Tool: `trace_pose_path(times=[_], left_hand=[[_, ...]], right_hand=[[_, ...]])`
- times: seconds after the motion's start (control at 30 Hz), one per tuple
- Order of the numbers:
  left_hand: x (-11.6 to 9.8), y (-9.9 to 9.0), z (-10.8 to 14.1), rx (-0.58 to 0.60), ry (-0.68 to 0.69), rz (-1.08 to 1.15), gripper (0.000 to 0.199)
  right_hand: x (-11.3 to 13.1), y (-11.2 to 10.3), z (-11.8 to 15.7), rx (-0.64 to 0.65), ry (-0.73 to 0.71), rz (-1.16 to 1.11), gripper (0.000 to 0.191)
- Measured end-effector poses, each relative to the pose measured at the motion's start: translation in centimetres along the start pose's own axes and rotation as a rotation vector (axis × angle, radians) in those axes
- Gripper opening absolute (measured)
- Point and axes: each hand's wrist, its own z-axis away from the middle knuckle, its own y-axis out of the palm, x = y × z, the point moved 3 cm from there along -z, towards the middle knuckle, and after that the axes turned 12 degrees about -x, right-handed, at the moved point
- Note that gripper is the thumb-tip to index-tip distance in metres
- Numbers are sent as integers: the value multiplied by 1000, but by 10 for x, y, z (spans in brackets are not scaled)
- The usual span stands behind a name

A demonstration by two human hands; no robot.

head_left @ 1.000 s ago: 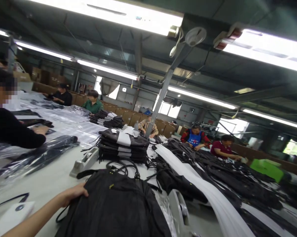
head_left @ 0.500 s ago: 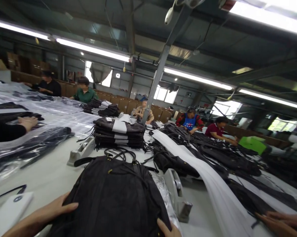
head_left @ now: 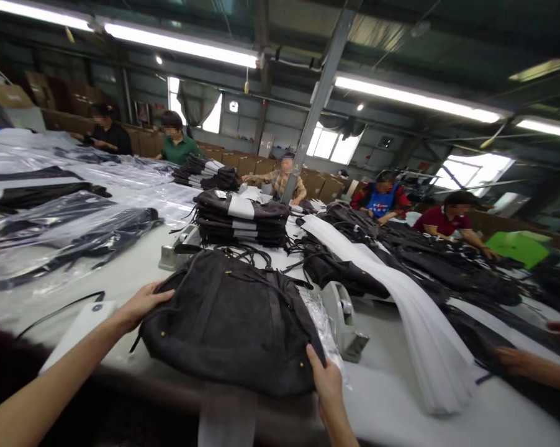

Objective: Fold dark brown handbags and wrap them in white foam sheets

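Note:
A black bag (head_left: 228, 323) with dark straps and small brass-coloured studs lies flat in front of me at the table's near edge. My left hand (head_left: 144, 304) grips its left side, thumb on top and the other fingers hidden beneath. On the lower right side, my right hand (head_left: 325, 372) holds the bag with the thumb above and the fingers tucked under. A grey tape dispenser (head_left: 345, 323) stands just right of the bag, beside crinkled clear plastic (head_left: 320, 320). Another dispenser (head_left: 175, 248) is partly hidden at the bag's upper left.
Behind the bag rises a stack of folded black bags (head_left: 243, 217) with white bands. A white phone (head_left: 77, 332) lies at left, near plastic-wrapped bags (head_left: 94, 242). Long white sheets (head_left: 401, 292) stretch along the right. A co-worker's hands (head_left: 531, 363) touch dark fabric there; other people work farther back.
My view has tilted down, showing the bag's whole lower edge and the table edge. Both hands still hold its sides. The co-worker's arm at left has mostly left view.

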Motion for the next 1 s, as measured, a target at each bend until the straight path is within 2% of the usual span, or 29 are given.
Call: trace_pose_path(times=[0.07, 0.13, 0.2, 0.27, 0.37, 0.43, 0.5, 0.53, 0.57, 0.6, 0.67, 0.7, 0.8, 0.87, 0.93, 1.0], left_hand=[[31, -6, 4, -83, -24, -101, 56], [49, -11, 11, -188, -5, -180, 55], [51, -14, 19, -336, 85, -235, 50], [44, -17, 30, -487, 162, -269, 42], [41, -25, 56, -593, 189, -280, 36], [52, -35, 82, -708, 202, -299, 41], [77, -41, 114, -810, 171, -308, 48], [93, -39, 129, -810, 116, -303, 51], [111, -31, 142, -700, 43, -235, 54], [129, -17, 153, -532, -44, -142, 58], [157, 21, 173, -247, -260, -9, 65], [164, 42, 181, -151, -328, 43, 66], [160, 100, 192, 27, -407, 179, 60], [146, 124, 191, 71, -407, 226, 55], [132, 132, 184, 46, -361, 208, 48], [122, 126, 174, -2, -271, 139, 37]], right_hand=[[-14, 1, 5, 9, -92, 221, 53], [-20, 2, 7, 21, -171, 354, 52], [-18, 4, 7, 51, -198, 429, 53], [-14, 6, 5, 71, -192, 479, 54], [-10, 7, 4, 76, -203, 507, 54], [-10, 7, 4, 71, -230, 504, 55], [-11, 8, 5, 65, -248, 501, 56], [-11, 8, 6, 66, -247, 504, 56], [-12, 8, 6, 66, -240, 508, 56], [-12, 8, 6, 65, -231, 512, 57], [-11, 8, 7, 61, -218, 510, 55], [-10, 7, 7, 60, -218, 502, 54], [-6, 7, 11, 83, -230, 466, 51], [-2, 8, 17, 120, -245, 433, 49], [4, 10, 25, 149, -259, 405, 46], [10, 12, 36, 170, -255, 379, 43]])
